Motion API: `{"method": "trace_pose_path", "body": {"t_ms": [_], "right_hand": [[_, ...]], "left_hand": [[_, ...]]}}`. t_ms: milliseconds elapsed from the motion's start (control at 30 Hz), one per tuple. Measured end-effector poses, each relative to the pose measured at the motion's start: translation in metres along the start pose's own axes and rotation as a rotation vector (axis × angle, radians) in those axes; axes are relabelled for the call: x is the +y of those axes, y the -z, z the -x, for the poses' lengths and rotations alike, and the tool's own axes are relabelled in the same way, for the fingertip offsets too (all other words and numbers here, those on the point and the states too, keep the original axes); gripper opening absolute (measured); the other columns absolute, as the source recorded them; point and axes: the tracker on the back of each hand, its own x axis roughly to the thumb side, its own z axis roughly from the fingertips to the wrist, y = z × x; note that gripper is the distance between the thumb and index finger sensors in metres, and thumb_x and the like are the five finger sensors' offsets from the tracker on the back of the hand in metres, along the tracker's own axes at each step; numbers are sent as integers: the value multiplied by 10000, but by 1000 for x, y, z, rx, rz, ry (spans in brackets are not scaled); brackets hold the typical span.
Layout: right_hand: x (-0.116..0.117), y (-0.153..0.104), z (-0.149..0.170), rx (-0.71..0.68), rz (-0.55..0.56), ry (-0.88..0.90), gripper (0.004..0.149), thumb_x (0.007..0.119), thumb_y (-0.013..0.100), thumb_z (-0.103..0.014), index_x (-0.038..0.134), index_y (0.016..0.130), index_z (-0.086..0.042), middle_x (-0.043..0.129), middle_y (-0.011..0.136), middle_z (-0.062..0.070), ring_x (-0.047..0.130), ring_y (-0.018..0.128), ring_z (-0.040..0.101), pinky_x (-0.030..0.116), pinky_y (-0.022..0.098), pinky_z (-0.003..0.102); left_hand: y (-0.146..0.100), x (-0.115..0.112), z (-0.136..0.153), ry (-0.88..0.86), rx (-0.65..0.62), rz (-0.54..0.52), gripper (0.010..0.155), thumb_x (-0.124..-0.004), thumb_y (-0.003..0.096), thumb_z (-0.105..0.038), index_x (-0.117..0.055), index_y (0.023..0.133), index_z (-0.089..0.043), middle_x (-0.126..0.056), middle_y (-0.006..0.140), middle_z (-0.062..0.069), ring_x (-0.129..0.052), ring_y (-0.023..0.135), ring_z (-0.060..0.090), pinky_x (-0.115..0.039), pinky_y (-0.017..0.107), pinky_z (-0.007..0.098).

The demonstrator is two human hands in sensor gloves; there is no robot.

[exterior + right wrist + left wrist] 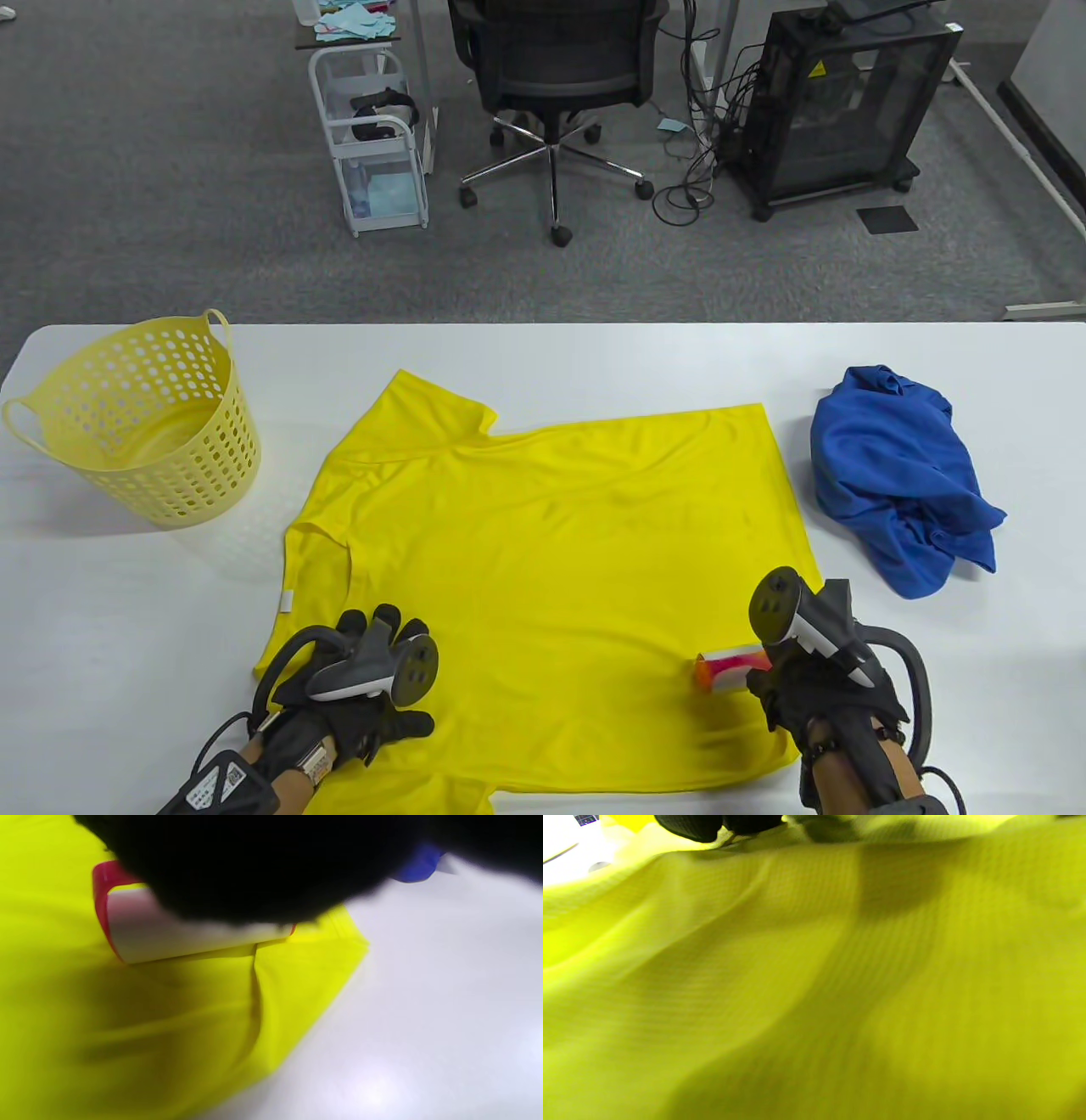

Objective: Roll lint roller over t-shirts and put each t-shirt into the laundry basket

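Left hand (361, 679) in a black sensor glove, grey tracker strapped across its back, lying palm down with fingers spread flat on the bright yellow short-sleeved t-shirt (551, 552), near the collar and the white neck label. Nothing gripped; only pressing the cloth to the white table (594, 365). In the left wrist view, blurred yellow cloth (814, 984) filling almost everything, with dark fingertips (689, 825) at the top edge touching it.

Right hand (819, 688), gloved and fitted with the same kind of tracker, curled round the handle of a lint roller with a white sticky drum and red-orange end cap (730, 668). Drum pointing out toward the left hand and lying on the yellow shirt close to its hem corner. In the right wrist view, white drum with red rim (169, 933) resting on the yellow cloth (127, 1027) just under the dark glove; handle hidden there, so the exact finger wrap cannot be told, probably a full fist.

Beyond the right hand and a little to its outer side, a crumpled royal-blue t-shirt (899, 484), heaped on the table, just beside the yellow shirt's hem but apart from it.

Beyond the left hand and well to its outer side, a pale yellow perforated plastic laundry basket with two loop handles (136, 424), upright near the table corner, apart from the yellow shirt's sleeve.
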Motion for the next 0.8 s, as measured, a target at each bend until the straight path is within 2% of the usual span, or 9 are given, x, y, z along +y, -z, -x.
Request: {"method": "trace_pose_path", "body": {"t_ms": [133,300,467,633,800], "right_hand": [[-12,31,-21,39,64,20,650,716,485,-531,487,1046,-293,978,430,-5,983,47,46,895,73,289],[-31,79,-44,103,79,127,659,699,492,-530,434,1050,-301,960,454,-8,981,70,53,891,92,294],[-44,115,-61,152,89,195,668,690,497,-531,393,1052,-306,948,471,-8,980,89,59,887,109,301],[-52,133,-72,178,110,173,672,677,497,-540,378,1051,-302,948,481,-14,990,105,59,894,124,303],[-52,133,-72,188,88,201,674,680,498,-538,374,1050,-300,947,481,-12,992,106,64,894,125,307]], "left_hand": [[0,0,0,1,-1,-1,993,-546,340,-785,-200,1074,-213,-296,1141,223,-482,981,563,-579,692,666],[0,0,-1,4,-4,-3,993,-545,340,-784,-202,1074,-210,-300,1139,225,-485,979,566,-582,690,665],[0,0,-1,6,-6,-5,994,-544,339,-785,-204,1074,-209,-304,1137,228,-490,975,566,-584,690,664],[0,0,-1,9,-7,-6,992,-544,340,-784,-207,1074,-208,-306,1137,229,-494,974,567,-585,689,663],[0,0,-1,13,-7,-5,992,-544,339,-785,-211,1074,-207,-312,1136,229,-499,973,567,-589,688,662]]}}
